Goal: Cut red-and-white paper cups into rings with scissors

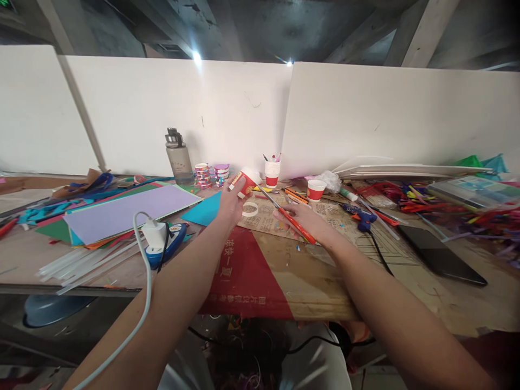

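Observation:
A red and white paper cup (244, 185) is tilted in the grip of my left hand (231, 206), its white rim turned to the upper right. My right hand (304, 218) is closed on red-handled scissors (297, 225). Their blades point up and left, with the tips near the cup's rim; whether they touch it I cannot tell. Below the cup lies a white ring (255, 209) like a tape roll, on a printed cardboard sheet (266, 223). Another paper cup (316, 190) stands to the right, and a stack of cups (272, 174) with pens sits behind.
Coloured paper sheets (130, 211), a power strip (173, 241) and translucent glue sticks (89, 262) lie left. A water bottle (179, 162) stands behind. At right are a blue glue gun (363, 216) with its cord, a black phone (441, 254) and tangled pipe cleaners (414, 200).

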`<state>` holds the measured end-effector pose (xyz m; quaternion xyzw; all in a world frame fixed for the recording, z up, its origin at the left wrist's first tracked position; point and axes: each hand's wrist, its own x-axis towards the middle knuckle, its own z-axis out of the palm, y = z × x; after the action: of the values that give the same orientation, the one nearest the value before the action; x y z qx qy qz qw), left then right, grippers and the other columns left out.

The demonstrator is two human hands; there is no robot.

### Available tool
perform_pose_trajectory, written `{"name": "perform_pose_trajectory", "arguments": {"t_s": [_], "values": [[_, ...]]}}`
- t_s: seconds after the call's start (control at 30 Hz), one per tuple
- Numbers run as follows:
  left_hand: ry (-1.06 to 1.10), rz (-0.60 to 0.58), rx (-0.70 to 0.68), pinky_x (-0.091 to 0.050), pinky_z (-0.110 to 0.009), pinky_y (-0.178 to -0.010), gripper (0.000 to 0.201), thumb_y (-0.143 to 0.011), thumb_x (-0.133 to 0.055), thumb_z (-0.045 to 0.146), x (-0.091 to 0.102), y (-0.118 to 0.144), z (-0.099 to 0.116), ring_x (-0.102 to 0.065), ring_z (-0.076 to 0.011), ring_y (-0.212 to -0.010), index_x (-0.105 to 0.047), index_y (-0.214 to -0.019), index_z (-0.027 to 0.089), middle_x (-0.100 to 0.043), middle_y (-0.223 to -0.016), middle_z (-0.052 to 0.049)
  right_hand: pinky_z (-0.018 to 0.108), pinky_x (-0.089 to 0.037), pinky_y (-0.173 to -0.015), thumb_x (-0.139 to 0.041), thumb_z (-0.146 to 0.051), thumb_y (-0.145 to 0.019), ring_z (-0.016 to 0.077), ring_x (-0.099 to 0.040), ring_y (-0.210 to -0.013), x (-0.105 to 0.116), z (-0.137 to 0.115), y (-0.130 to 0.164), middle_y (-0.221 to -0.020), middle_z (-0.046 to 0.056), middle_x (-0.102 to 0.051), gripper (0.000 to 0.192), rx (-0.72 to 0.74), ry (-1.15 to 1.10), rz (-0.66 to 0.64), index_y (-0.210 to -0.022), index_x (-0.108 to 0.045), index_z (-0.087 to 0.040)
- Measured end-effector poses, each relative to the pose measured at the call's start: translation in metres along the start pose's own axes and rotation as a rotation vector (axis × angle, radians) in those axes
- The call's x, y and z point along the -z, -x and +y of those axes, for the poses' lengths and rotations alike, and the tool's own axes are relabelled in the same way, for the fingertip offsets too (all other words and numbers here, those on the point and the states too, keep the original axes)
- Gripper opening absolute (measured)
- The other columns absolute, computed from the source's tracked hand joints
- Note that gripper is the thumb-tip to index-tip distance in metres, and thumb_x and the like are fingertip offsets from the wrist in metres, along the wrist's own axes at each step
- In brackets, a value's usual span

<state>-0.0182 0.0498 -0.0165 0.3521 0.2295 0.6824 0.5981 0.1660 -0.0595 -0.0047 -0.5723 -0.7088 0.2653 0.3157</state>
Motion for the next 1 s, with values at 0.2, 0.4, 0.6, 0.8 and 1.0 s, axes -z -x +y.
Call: {"name": "perform_pose_trajectory", "arguments": {"t_s": [0.2, 0.4, 0.6, 0.8, 1.0], "values": [[-0.046, 0.015, 0.0, -0.054, -0.025, -0.066, 0.059, -0.06, -0.092, 0.018, -0.0025, 0.0033, 0.0007, -0.066, -0.0141, -0.082, -0.062, -0.11, 0.028, -0.069, -0.105, -0.002, 0.025, -0.047, -0.042, -0.063, -0.072, -0.082, 0.0153, -0.058, -0.054, -0.0016, 0.0015, -0.0007, -0.067, 0.002, -0.061, 0.052, -0.058, -0.065, -0.027, -0.092, -0.071, -0.022], [-0.071, -0.006, 0.001, -0.055, -0.025, -0.067, 0.059, -0.06, -0.092, 0.02, -0.0005, 0.0027, 0.0004, -0.067, -0.014, -0.084, -0.062, -0.11, 0.026, -0.068, -0.105, -0.002, 0.024, -0.05, -0.041, -0.065, -0.071, -0.081, 0.013, -0.056, -0.05, -0.0022, 0.0006, -0.0012, -0.065, 0.0, -0.059, 0.051, -0.082, -0.103, -0.054, -0.093, -0.072, -0.022], [-0.07, -0.01, 0.019, -0.055, -0.024, -0.065, 0.059, -0.057, -0.094, 0.021, -0.0004, 0.0022, 0.0004, -0.065, -0.0128, -0.084, -0.061, -0.105, 0.024, -0.065, -0.103, -0.001, 0.021, -0.05, -0.041, -0.065, -0.073, -0.081, 0.0121, -0.057, -0.054, -0.001, -0.0018, -0.001, -0.067, -0.001, -0.058, 0.055, -0.109, -0.097, -0.078, -0.093, -0.069, -0.02], [-0.07, -0.013, 0.019, -0.056, -0.024, -0.066, 0.056, -0.057, -0.094, 0.023, -0.0005, 0.0017, 0.0003, -0.065, -0.0124, -0.085, -0.06, -0.101, 0.024, -0.065, -0.103, -0.001, 0.023, -0.051, -0.042, -0.065, -0.073, -0.08, 0.0146, -0.06, -0.06, -0.0019, 0.0053, -0.0029, -0.073, 0.002, -0.061, 0.056, -0.113, -0.123, -0.076, -0.101, -0.069, -0.021], [-0.081, -0.033, 0.012, -0.056, -0.027, -0.071, 0.05, -0.061, -0.092, 0.027, 0.0021, -0.001, -0.002, -0.066, -0.0134, -0.087, -0.059, -0.098, 0.023, -0.065, -0.103, 0.0, 0.023, -0.051, -0.042, -0.066, -0.066, -0.085, 0.0139, -0.06, -0.056, -0.002, 0.0003, -0.0021, -0.072, 0.001, -0.06, 0.051, -0.133, -0.078, -0.059, -0.106, -0.07, -0.019]]}}
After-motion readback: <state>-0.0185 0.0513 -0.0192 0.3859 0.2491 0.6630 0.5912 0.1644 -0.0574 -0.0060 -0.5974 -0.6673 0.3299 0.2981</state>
